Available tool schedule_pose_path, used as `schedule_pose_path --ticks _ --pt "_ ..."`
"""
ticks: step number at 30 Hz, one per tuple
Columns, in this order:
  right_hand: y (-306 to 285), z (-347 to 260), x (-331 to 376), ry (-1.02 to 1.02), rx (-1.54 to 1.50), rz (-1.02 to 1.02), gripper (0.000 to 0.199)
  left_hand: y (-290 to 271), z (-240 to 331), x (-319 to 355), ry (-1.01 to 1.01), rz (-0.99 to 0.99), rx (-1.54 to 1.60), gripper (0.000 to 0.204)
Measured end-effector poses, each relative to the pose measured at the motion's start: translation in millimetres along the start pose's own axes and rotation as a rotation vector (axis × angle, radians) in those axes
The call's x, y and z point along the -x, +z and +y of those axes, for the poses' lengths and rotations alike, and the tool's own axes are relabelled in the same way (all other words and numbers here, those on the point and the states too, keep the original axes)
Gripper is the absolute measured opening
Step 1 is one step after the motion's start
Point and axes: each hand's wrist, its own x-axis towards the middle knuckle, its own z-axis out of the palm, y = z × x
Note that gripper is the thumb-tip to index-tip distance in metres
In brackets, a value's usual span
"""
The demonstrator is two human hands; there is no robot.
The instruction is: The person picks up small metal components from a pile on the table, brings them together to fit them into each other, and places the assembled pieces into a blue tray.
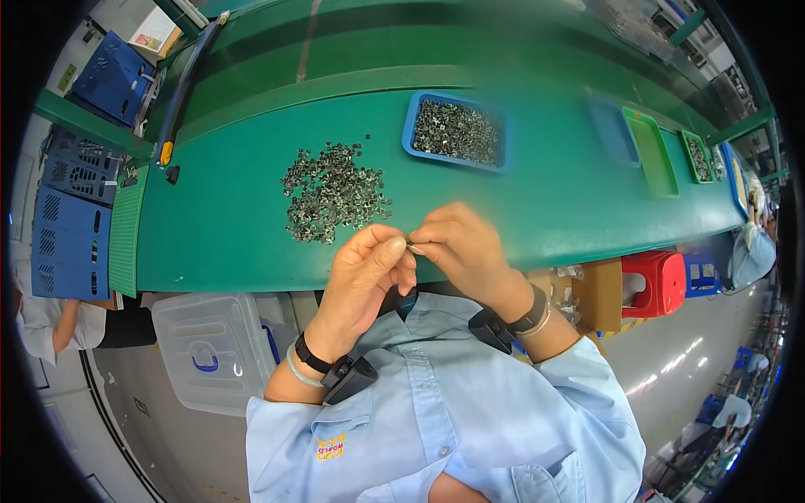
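My left hand [370, 270] and my right hand [459, 248] meet at the front edge of the green table [226, 243]. Between their fingertips is a small dark metal part [409, 242], pinched from both sides; its exact shape is too small to make out. Just beyond my left hand lies a loose pile of small metal parts [334, 193], silvery and black. Farther back, a blue tray [409, 138] holds many more small metal pieces.
To the right lie a green tray [650, 155] and a smaller green tray [686, 151] with parts. Below the table edge stand a clear plastic bin [197, 348], a cardboard box [599, 293] and a red stool [658, 283]. Blue crates [71, 243] stand at left; other people sit at both sides.
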Motion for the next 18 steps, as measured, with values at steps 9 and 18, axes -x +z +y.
schedule_pose_path --ticks 9,18 --pt "1.5 -1.7 -1.2 0.019 0.003 -0.004 0.015 -2.7 -4.4 -2.9 -0.004 0.016 0.038 0.012" --pt "1.6 -3.9 -2.3 0.029 -0.012 0.000 0.013 -8.8 -10.5 -4.8 -0.013 -0.029 0.138 0.011"
